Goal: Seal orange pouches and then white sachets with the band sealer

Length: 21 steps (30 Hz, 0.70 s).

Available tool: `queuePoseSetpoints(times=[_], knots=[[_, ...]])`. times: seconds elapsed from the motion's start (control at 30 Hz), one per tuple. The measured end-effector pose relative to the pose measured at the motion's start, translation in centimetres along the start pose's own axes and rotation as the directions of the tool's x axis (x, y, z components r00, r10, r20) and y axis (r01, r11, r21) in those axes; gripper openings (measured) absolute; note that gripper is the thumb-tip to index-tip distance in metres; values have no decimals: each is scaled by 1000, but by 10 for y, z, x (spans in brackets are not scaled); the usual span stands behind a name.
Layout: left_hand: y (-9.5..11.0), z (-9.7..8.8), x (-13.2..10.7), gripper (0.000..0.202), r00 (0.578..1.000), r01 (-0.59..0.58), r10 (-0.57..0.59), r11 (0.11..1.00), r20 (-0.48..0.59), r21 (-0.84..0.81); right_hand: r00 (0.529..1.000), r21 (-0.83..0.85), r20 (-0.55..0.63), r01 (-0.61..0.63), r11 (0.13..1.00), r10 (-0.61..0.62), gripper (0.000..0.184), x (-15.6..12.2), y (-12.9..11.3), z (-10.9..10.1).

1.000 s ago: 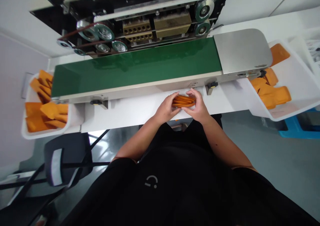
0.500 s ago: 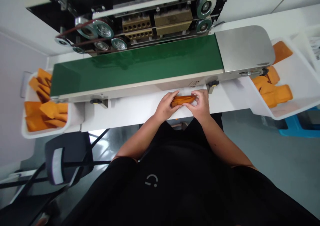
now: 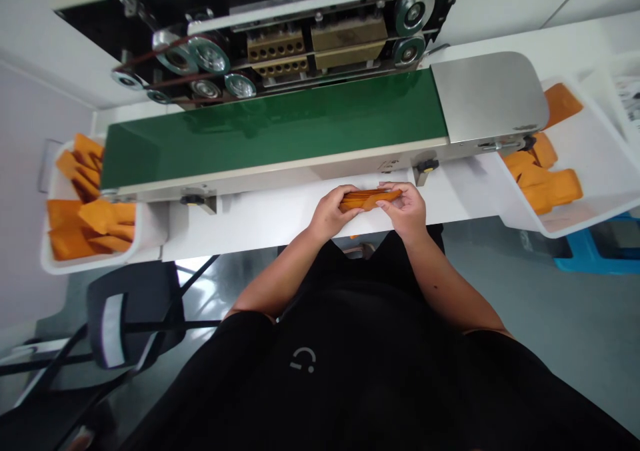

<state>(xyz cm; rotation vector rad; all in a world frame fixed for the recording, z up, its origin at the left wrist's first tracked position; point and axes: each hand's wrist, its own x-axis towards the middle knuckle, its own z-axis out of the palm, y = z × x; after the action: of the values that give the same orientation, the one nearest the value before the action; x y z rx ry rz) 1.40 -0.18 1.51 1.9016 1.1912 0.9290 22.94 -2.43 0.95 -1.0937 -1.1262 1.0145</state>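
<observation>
Several orange packets are held in a small stack between both hands, just above the white table's front strip. My left hand grips the stack's left end, thumb in front and fingers behind. At the right end, my right hand pinches the packets between thumb and fingers. Directly beyond the hands runs the green conveyor belt of a machine with metal wheels and brass blocks. What the packets contain cannot be seen.
A white bin with orange packets stands at the left. Another white bin at the right also holds orange packets. A black chair is at lower left, a blue stool at lower right. Black-knobbed brackets stick out below the conveyor.
My right hand has shifted slightly right and down, and more of the packets shows between the hands. My left hand stays nearly in place.
</observation>
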Motion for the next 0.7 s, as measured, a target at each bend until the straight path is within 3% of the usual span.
queuePoseSetpoints(times=[0.13,0.3,0.37,0.5,0.57,0.63,0.7], knots=[[0,-1,2,48,999,-49,49,998,-16,49,995,196,-69,-53,979,68,29,0,-9,1],[-2,-1,1,50,998,-69,70,995,-8,74,930,395,-187,-224,891,316,36,-6,-41,-6],[-3,-1,0,50,997,-76,77,994,-10,72,898,449,-126,-328,831,422,37,-9,-60,-8],[-3,0,-1,48,996,-87,88,995,-8,46,831,422,155,-545,725,534,37,-8,-98,-14],[-1,0,-2,48,996,-91,91,995,-3,34,851,332,196,-524,784,486,42,0,-114,-20],[-1,0,-1,49,996,-94,93,995,5,24,903,233,157,-427,874,399,44,17,-126,-29],[-1,-1,-1,49,995,-98,98,995,7,21,941,148,86,-337,930,327,33,43,-137,-38]])
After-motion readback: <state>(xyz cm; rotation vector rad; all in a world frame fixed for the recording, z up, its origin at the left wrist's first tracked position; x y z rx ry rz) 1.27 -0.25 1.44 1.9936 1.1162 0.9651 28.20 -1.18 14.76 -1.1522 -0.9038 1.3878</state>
